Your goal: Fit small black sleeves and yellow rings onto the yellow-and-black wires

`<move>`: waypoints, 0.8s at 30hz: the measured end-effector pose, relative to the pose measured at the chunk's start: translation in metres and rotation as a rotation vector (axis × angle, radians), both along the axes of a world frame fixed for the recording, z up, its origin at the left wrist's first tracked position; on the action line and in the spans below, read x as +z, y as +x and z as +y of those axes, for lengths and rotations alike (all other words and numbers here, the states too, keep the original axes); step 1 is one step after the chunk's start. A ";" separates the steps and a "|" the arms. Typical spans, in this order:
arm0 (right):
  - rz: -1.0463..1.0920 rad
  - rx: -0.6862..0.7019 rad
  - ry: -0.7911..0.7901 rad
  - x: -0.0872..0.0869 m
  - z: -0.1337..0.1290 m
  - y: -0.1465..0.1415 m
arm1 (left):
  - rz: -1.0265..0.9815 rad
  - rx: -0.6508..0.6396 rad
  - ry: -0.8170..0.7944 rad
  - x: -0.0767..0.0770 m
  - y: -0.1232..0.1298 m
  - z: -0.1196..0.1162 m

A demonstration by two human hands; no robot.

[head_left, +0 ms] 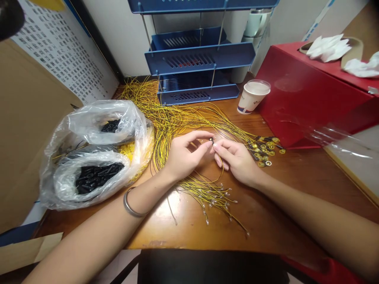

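My left hand (188,154) pinches a small black plastic piece (211,140) between thumb and forefinger, above the middle of the table. Right beside it, the fingers of my right hand (237,159) are closed on a thin yellow wire (223,169), which loops down below them. The wire's end at the fingertips is too small to make out. Under my hands spreads a bundle of yellow and black wires (192,189) with small clear tips. To the right, other wires end in black pieces with yellow hexagonal caps (262,152).
A clear plastic bag (49,169) on the left holds black tubular pieces (99,177) and yellow hexagonal pieces (142,161). Behind are blue tiered trays (201,59), a paper cup (253,96) and a red box (314,94) with tissues. More wires (166,118) lie tangled by the trays.
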State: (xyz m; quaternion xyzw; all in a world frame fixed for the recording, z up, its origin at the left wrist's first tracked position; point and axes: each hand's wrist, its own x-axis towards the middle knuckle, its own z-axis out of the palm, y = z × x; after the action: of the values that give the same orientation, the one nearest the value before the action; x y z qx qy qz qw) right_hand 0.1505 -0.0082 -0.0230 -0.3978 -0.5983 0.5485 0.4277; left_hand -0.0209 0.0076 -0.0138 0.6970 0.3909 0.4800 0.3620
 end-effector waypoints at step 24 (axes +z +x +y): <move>-0.044 -0.009 0.077 0.001 -0.002 -0.001 | -0.101 -0.029 -0.022 -0.001 0.002 0.001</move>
State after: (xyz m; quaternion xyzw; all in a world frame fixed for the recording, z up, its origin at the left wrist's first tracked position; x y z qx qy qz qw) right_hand 0.1495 -0.0102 -0.0222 -0.3957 -0.6265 0.5142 0.4319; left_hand -0.0193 0.0083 -0.0145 0.6735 0.3672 0.5049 0.3957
